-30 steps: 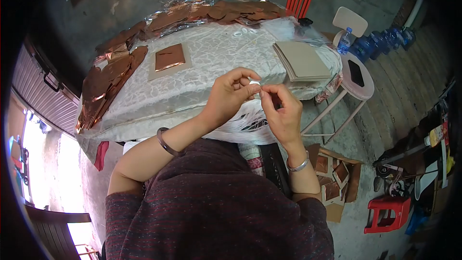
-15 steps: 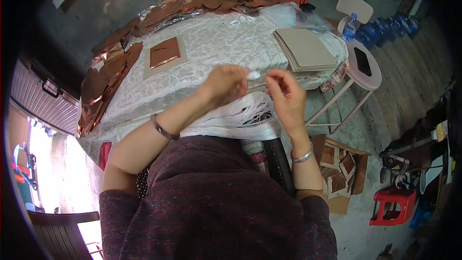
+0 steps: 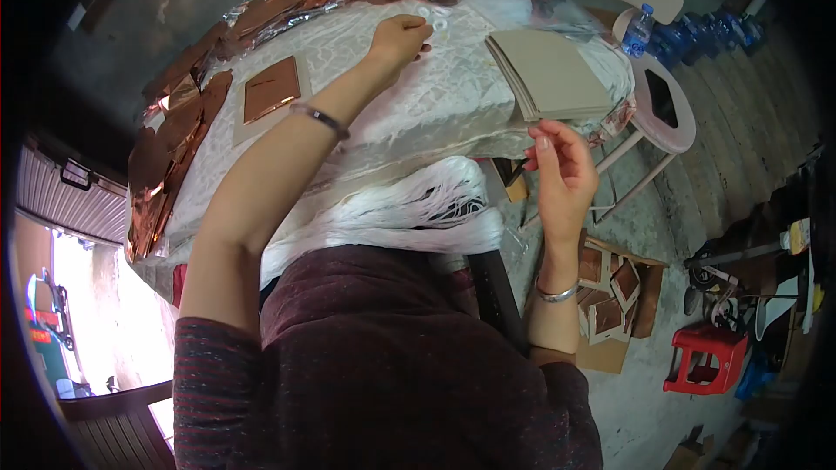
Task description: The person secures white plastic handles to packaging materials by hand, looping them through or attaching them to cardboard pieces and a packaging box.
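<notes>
My left hand (image 3: 401, 40) is over the far middle of the lace-covered table (image 3: 348, 78), fingers curled together beside small white rings (image 3: 440, 24); what it holds, if anything, is hidden. My right hand (image 3: 564, 165) is raised at the table's near edge, just below a stack of grey boards (image 3: 553, 74), its fingers bent and thumb near the fingertips; nothing can be made out in it. A skein of white thread (image 3: 409, 213) lies across my lap. To the left, a copper-coloured foil sheet (image 3: 271, 90) rests on a grey board.
Copper foil pieces (image 3: 174, 157) line the table's left and far edges. At the right stand a pale stool (image 3: 675, 113) with a phone and a water bottle (image 3: 638, 32). An open cardboard box (image 3: 646, 300) and a red stool (image 3: 710, 357) are on the floor.
My left hand has moved forward across the table, away from my right hand. My right hand has shifted right and slightly down. The small white item between them no longer shows there.
</notes>
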A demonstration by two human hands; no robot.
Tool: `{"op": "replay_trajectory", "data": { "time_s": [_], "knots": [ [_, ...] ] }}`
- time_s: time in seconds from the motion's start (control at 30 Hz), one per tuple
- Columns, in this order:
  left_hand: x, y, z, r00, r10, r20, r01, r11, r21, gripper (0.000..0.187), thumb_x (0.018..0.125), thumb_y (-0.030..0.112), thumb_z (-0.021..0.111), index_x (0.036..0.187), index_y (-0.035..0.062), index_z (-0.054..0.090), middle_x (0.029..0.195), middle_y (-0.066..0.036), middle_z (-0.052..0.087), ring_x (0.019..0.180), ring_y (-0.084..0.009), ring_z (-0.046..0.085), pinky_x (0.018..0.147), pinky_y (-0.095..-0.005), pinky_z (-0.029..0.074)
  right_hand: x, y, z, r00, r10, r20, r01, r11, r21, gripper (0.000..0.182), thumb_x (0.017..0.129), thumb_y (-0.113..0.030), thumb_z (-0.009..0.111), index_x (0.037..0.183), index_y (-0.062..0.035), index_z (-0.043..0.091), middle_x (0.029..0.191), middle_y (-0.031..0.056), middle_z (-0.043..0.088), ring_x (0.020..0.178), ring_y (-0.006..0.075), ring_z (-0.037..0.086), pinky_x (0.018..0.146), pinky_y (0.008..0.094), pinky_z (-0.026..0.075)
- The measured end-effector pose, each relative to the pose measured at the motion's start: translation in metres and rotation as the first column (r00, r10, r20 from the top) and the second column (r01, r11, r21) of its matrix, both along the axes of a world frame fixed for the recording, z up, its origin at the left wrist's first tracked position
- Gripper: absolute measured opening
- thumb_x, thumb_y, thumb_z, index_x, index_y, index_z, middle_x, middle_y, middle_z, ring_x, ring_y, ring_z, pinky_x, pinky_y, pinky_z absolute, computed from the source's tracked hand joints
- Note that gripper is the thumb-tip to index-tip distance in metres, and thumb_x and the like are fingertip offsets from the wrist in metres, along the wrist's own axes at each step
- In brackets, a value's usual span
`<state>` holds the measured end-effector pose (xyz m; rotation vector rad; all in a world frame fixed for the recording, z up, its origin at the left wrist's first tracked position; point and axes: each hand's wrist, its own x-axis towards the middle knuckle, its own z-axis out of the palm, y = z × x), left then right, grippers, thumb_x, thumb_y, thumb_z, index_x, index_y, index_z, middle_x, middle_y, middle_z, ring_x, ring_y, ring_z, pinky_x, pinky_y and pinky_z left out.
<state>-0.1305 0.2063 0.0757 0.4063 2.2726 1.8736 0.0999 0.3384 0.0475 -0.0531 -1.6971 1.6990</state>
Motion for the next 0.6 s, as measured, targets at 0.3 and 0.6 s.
{"op": "replay_trajectory", "data": {
  "time_s": [0.3, 0.6],
  "knots": [
    [0.123, -0.07, -0.104, 0.71, -0.681, -0.178, 0.514, 0.674, -0.53, 0.025, 0.086, 0.019, 0.054, 0.104, 0.0022, 0.057, 0.092, -0.01, 0.063, 0.08, -0.0157, 0.058, 0.068, -0.0266, 0.047, -0.018, 0.038, -0.098, 0.857, 0.064, 0.511, -0.315, 0.85, 0.422, 0.012, 0.081, -0.01, 0.057, 0.09, -0.0013, 0.059, 0.07, 0.0004, 0.058, 0.06, 0.0057, 0.051, 0.053, 0.0199, 0.041],
    [0.195, -0.073, -0.125, 0.415, -0.904, 0.103, 0.788, 0.3, -0.537, 0.043, 0.081, 0.035, 0.056, 0.11, 0.003, 0.053, 0.103, -0.017, 0.056, 0.098, -0.031, 0.053, 0.082, -0.0382, 0.042, 0.021, 0.046, -0.114, 0.443, 0.266, 0.856, -0.669, 0.733, 0.119, 0.023, 0.076, -0.02, 0.061, 0.07, 0.0022, 0.057, 0.052, 0.0047, 0.053, 0.045, 0.0116, 0.052, 0.045, 0.0281, 0.04]
  ]
}}
